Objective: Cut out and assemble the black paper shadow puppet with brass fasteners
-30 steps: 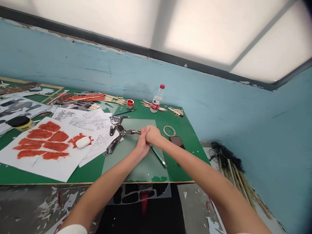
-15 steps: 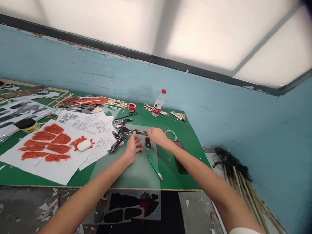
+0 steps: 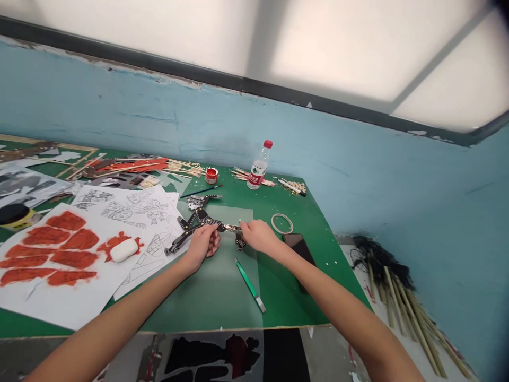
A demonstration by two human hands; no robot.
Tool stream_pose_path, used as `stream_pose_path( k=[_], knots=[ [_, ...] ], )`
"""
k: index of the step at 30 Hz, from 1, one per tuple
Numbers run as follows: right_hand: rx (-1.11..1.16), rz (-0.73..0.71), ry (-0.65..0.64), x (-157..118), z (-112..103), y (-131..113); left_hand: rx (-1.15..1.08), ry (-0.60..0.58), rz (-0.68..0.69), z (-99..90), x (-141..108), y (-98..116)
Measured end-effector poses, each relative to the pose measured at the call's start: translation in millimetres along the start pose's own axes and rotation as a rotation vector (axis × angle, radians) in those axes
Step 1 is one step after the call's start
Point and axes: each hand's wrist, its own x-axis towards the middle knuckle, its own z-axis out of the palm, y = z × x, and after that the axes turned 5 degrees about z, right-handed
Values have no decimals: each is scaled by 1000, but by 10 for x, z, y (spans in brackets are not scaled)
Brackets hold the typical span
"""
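Observation:
A flat, black jointed puppet with yellow dots lies on the green table, partly over a translucent sheet. My left hand is closed, thumb and forefinger pinching the puppet's right part. My right hand is closed at the far end of its narrow brown-and-silver limb piece, fingertips partly hidden. Just under my right fingers is a small black piece; whether it is attached, I cannot tell. Nearer to me lies a green craft knife.
Right of my hands are a tape ring and a phone. A water bottle, a red paint jar and a paintbrush stand or lie behind. Drawings, a red-painted sheet and a white eraser-like block are left.
My left hand has closed from spread fingers into a pinch on the puppet. My right hand stays at the limb's end. The view has shifted slightly.

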Motion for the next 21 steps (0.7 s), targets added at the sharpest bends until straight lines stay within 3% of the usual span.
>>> stream_pose_path(
  k=[5,11,17,21],
  knots=[
    [248,-114,-86,-20,54,205,96,-125,-33,-124,-2,63],
    [483,-164,-183,-79,202,351,292,-293,7,-125,-31,102],
    [345,-167,-71,-193,284,444,353,-324,-8,-179,-49,95],
    [310,-152,-66,-222,310,433,351,-346,3,-215,-57,70]
  ],
)
